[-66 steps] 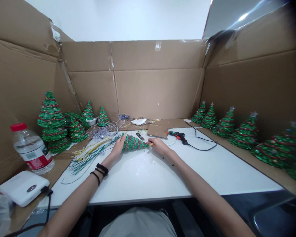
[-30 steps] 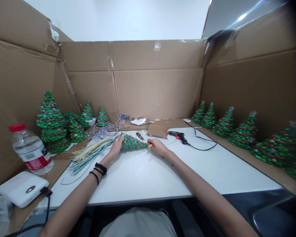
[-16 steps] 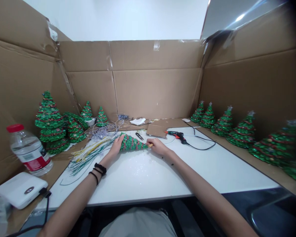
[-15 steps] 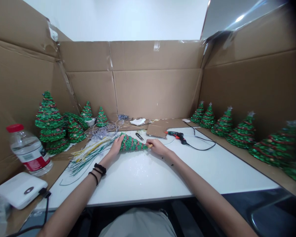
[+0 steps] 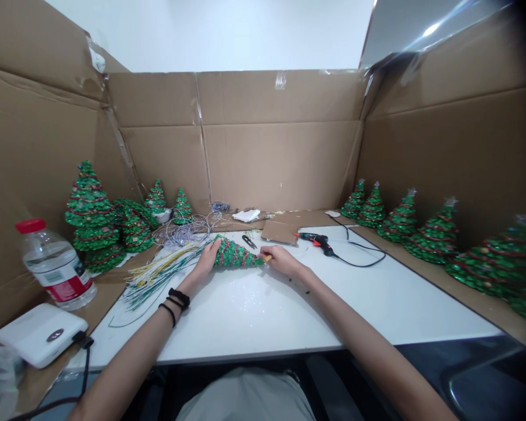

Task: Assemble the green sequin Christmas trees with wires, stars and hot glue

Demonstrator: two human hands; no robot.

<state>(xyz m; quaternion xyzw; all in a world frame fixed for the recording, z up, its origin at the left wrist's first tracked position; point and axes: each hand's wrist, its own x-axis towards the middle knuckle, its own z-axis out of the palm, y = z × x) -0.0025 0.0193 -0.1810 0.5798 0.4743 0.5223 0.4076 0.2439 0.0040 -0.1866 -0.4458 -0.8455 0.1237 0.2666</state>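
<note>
Head view: a green beaded Christmas tree lies on its side above the tabletop, held between both hands; its wide end points toward the left hand, which is clamped around the body; the right hand is closed at the narrow tip, where a short wooden stick pokes out; the hands stand apart, the tree spanning the gap; black bands circle the left wrist.

Just left of the left hand, a bundle of green and yellow wires fans across the tabletop; a tangle of silver wire lies beyond it; small snips sit just past the tree; farther right are a cardboard scrap and a hot glue gun with its black cord; white glitter is scattered in front of the hands.

Finished trees cluster at left; another row lines the right edge; a water bottle lies at far left; cardboard walls surround the tabletop.
</note>
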